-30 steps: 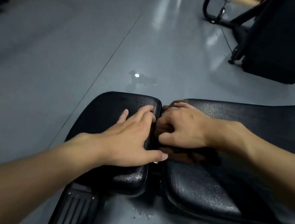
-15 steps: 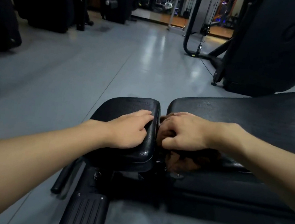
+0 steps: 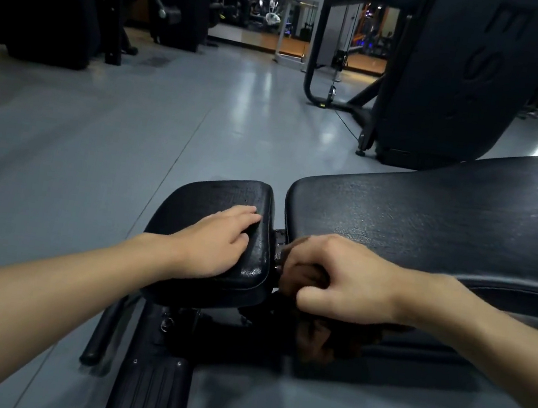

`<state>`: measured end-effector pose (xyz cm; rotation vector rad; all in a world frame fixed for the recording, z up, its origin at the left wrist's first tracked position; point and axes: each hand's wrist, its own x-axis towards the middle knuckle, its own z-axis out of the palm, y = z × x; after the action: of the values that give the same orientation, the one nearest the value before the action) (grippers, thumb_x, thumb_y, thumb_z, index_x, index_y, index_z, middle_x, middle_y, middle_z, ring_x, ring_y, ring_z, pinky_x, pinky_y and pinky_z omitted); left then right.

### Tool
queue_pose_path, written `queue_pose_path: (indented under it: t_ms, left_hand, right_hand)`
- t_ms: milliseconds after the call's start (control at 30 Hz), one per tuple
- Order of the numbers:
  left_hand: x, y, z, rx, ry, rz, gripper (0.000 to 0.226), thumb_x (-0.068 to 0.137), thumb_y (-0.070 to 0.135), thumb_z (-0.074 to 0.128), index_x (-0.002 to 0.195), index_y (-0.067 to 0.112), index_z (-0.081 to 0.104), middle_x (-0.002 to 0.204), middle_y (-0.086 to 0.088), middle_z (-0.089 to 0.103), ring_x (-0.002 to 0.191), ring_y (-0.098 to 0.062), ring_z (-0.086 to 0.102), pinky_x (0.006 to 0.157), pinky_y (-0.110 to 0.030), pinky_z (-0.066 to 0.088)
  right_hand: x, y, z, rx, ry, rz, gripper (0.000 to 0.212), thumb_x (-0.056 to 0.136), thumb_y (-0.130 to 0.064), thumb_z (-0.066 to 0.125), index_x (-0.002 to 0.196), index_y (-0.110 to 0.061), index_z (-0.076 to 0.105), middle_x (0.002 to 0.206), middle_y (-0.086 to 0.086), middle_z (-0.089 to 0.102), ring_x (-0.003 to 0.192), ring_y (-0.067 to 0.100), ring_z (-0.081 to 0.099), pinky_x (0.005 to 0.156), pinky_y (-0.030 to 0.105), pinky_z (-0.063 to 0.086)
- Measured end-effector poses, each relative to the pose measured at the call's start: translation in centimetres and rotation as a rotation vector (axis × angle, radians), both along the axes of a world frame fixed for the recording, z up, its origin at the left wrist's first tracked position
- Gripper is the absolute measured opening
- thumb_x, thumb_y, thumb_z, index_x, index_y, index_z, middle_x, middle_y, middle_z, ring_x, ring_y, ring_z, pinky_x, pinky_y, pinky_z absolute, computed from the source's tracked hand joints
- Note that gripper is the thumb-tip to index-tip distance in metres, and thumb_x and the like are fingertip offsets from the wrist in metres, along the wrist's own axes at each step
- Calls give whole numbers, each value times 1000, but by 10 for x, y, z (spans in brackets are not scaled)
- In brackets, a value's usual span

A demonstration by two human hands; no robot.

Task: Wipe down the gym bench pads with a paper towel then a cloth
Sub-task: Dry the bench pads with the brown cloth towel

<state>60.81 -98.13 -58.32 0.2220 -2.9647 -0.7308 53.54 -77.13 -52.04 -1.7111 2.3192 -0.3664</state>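
Right grip [image 3: 343, 280] slid lower, clenched round the brown cloth [image 3: 317, 342] at lower centre. Left grip [image 3: 217, 245] lay flat, released, on the small pad [image 3: 224, 194]; long pad [image 3: 430, 226] ran rightward from cloth.

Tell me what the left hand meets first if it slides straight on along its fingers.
The left hand, flat on the small black seat pad, would likely cross the gap and meet the long black back pad.

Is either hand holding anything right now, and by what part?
The right hand grips the brown cloth by its bunched top; the rest hangs below. The left hand rests flat on the seat pad, holding nothing.
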Motion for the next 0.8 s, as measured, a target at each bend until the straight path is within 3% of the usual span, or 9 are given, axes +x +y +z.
queue_pose_path:
  t_ms: [100,200,233,300,400,500,600,700,800]
  left_hand:
    - [7,-5,0,28,20,-4,50,99,12,39,149,16,37,158,5,27,146,-10,22,121,-29,17]
    - [13,-18,2,21,16,49,51,89,15,37,140,18,46,147,3,41,138,-15,35,116,-38,29]
    - [15,-24,3,12,18,78,55,84,17,34,137,19,48,143,3,44,135,-17,38,114,-40,32]
    - [21,-36,4,-3,14,132,56,82,15,33,137,18,45,143,0,43,134,-21,39,112,-42,33]
    - [34,-46,1,-14,7,135,52,89,4,34,138,19,41,145,-1,42,135,-20,38,112,-41,32]
    - [44,-52,-5,-126,15,54,42,96,14,36,136,22,41,146,5,41,138,-14,33,113,-41,29]
    - [52,-57,-13,-188,-13,48,42,102,36,30,143,30,35,156,10,26,147,-12,16,115,-47,23]
    - [58,-63,-17,-179,-54,23,58,95,55,21,149,35,24,162,13,11,150,-8,2,117,-50,20]
    - [61,-69,-14,-183,-125,-32,84,79,80,15,152,39,12,163,16,-1,148,-3,-9,119,-47,16]
  right_hand:
    - [8,1,8,-373,-273,-218,25,67,-30,53,89,-28,65,82,-10,70,80,6,66,77,31,54]
    - [9,-27,11,-642,-196,-395,24,78,-29,55,99,-27,65,97,-9,69,95,11,63,89,36,50]
    - [9,-38,9,-616,-110,-443,29,81,-37,53,106,-28,63,110,-6,65,107,14,59,97,40,46]
    - [13,-55,-5,-331,108,-460,59,82,-63,39,129,-30,53,142,2,47,135,21,39,115,48,27]
    - [27,-69,-46,4,363,-332,90,75,-83,23,145,-28,35,152,10,37,141,28,31,117,52,18]
    - [30,-79,-62,-70,427,-394,78,76,-70,25,141,-30,42,143,10,47,133,32,42,113,54,23]
    - [23,-94,-59,-42,385,-416,74,74,-62,21,142,-38,40,150,10,41,137,34,37,114,56,18]
    - [5,-115,-54,31,327,-432,64,80,-59,27,142,-46,35,158,8,29,143,36,28,116,58,13]
    - [-30,-146,-52,60,311,-469,58,80,-59,32,136,-45,42,157,10,31,141,39,30,115,60,17]
